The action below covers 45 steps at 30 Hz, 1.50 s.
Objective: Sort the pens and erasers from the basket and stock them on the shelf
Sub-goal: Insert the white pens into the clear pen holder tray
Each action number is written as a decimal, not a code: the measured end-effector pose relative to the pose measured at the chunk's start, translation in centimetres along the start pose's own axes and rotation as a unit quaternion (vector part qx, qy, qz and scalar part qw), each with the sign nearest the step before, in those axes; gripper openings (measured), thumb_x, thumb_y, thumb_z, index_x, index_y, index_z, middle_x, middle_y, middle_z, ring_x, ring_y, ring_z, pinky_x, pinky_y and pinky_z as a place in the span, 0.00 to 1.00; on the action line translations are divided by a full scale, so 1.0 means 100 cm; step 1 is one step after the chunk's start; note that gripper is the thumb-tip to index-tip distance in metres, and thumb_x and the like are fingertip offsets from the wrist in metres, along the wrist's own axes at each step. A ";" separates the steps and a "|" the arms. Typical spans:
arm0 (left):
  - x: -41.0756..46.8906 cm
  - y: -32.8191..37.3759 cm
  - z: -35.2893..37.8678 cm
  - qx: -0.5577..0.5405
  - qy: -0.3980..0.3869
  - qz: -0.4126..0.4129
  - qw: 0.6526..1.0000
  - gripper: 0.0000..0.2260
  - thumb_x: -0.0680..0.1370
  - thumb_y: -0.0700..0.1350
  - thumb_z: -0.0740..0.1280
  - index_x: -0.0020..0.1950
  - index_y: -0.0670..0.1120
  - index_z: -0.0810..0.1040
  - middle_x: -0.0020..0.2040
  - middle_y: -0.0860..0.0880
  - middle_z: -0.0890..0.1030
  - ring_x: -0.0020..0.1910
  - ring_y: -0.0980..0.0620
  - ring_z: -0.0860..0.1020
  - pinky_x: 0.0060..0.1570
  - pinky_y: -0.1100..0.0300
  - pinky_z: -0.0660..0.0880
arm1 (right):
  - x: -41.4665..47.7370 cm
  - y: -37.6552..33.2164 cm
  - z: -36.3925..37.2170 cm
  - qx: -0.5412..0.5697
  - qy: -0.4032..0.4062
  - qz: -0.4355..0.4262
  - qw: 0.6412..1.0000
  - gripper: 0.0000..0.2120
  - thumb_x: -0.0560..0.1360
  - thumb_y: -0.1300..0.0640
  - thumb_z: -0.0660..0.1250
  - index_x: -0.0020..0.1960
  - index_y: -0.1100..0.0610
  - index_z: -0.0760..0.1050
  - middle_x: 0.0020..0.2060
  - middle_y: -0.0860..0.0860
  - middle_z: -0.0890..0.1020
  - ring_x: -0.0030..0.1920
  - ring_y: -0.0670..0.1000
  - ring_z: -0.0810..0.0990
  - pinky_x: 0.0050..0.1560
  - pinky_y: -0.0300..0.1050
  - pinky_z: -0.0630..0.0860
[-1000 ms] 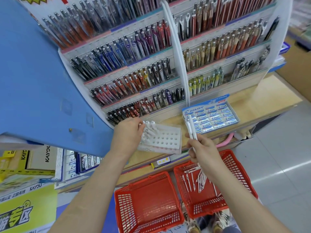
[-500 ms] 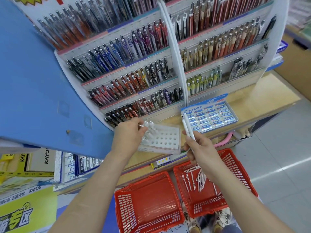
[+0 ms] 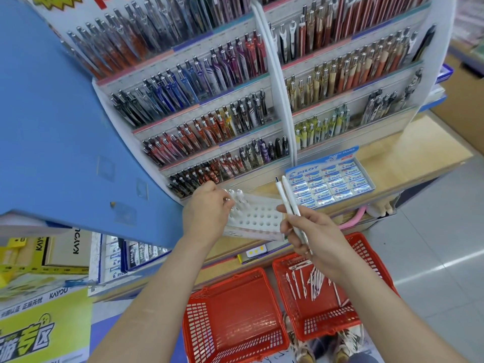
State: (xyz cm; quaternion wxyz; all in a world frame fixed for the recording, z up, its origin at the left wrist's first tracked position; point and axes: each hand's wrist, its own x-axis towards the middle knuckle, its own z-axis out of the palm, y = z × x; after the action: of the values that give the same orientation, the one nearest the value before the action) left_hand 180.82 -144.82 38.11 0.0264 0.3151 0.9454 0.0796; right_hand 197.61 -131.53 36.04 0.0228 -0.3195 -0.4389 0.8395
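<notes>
My right hand (image 3: 309,231) grips two white pens (image 3: 288,200), tips pointing up, just right of a white pen holder block (image 3: 259,218) full of round holes on the wooden shelf ledge. My left hand (image 3: 207,210) sits at the block's left end, fingers pinching a white pen (image 3: 231,199) standing in a hole. A few white pens stand in the block's left holes. More white pens (image 3: 311,281) lie in the right red basket (image 3: 366,258) on the floor. A box of Pilot erasers (image 3: 330,183) sits on the ledge to the right.
An empty red basket (image 3: 230,318) stands left of the other. Tiered racks of coloured pens (image 3: 209,121) rise behind the ledge. A blue panel (image 3: 52,127) juts in at the left, above boxes of stock (image 3: 65,252). Grey floor lies to the right.
My right hand has lowered slightly and drawn a little toward the block with its two pens. My left hand stays at the block's left end.
</notes>
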 end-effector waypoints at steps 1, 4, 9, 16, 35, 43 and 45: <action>0.000 0.000 -0.001 0.000 -0.005 -0.003 1.000 0.09 0.77 0.51 0.65 0.49 0.49 0.83 0.43 0.53 0.73 0.46 0.52 0.73 0.38 0.55 0.74 | 0.000 -0.001 0.001 -0.008 -0.006 0.000 1.000 0.11 0.80 0.62 0.59 0.58 0.57 0.77 0.35 0.54 0.77 0.27 0.48 0.65 0.24 0.38 0.59; -0.003 0.002 -0.005 -0.012 -0.012 -0.009 1.000 0.11 0.77 0.53 0.65 0.53 0.49 0.80 0.45 0.53 0.73 0.47 0.52 0.74 0.42 0.54 0.75 | -0.001 -0.005 0.005 -0.029 -0.022 0.003 0.999 0.11 0.80 0.61 0.59 0.58 0.56 0.78 0.35 0.53 0.77 0.27 0.47 0.64 0.24 0.38 0.57; -0.017 0.024 -0.026 -0.277 -0.005 -0.058 0.959 0.06 0.77 0.52 0.66 0.46 0.53 0.79 0.39 0.51 0.79 0.38 0.52 0.76 0.41 0.54 0.75 | -0.002 -0.013 0.011 -0.068 -0.048 0.006 0.997 0.09 0.78 0.65 0.60 0.49 0.67 0.78 0.37 0.51 0.80 0.27 0.48 0.63 0.27 0.40 0.53; -0.025 0.041 -0.039 -0.536 -0.093 -0.162 0.823 0.04 0.77 0.40 0.67 0.48 0.40 0.79 0.32 0.45 0.77 0.26 0.56 0.74 0.29 0.63 0.76 | -0.003 -0.011 0.017 -0.127 -0.055 -0.014 0.990 0.08 0.78 0.62 0.62 0.45 0.62 0.79 0.31 0.51 0.76 0.31 0.47 0.70 0.29 0.37 0.64; -0.020 0.010 -0.021 -0.309 0.055 -0.101 0.944 0.05 0.74 0.43 0.70 0.41 0.52 0.81 0.33 0.52 0.80 0.36 0.49 0.79 0.43 0.48 0.78 | 0.019 0.032 0.005 -0.316 0.169 -0.074 0.931 0.10 0.72 0.53 0.72 0.48 0.56 0.74 0.35 0.52 0.77 0.30 0.49 0.73 0.27 0.37 0.68; -0.014 0.014 -0.012 -0.210 0.060 -0.028 0.976 0.04 0.75 0.44 0.69 0.47 0.45 0.83 0.39 0.48 0.81 0.40 0.48 0.77 0.45 0.51 0.75 | 0.022 0.033 0.005 -0.321 0.172 -0.076 0.928 0.09 0.72 0.54 0.73 0.48 0.55 0.75 0.35 0.52 0.79 0.31 0.49 0.74 0.31 0.40 0.70; -0.013 0.016 -0.011 -0.177 0.048 -0.005 0.983 0.05 0.75 0.44 0.69 0.48 0.45 0.83 0.41 0.48 0.81 0.41 0.48 0.77 0.45 0.53 0.74 | 0.022 0.033 0.004 -0.321 0.174 -0.074 0.928 0.09 0.72 0.54 0.73 0.48 0.56 0.75 0.33 0.51 0.77 0.30 0.49 0.73 0.30 0.39 0.69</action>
State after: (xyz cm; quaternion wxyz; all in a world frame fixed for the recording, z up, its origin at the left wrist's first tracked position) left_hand 182.70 -144.46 39.43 0.0368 0.2965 0.9180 0.2610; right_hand 196.38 -133.16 32.59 0.0572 -0.4170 -0.6963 0.5814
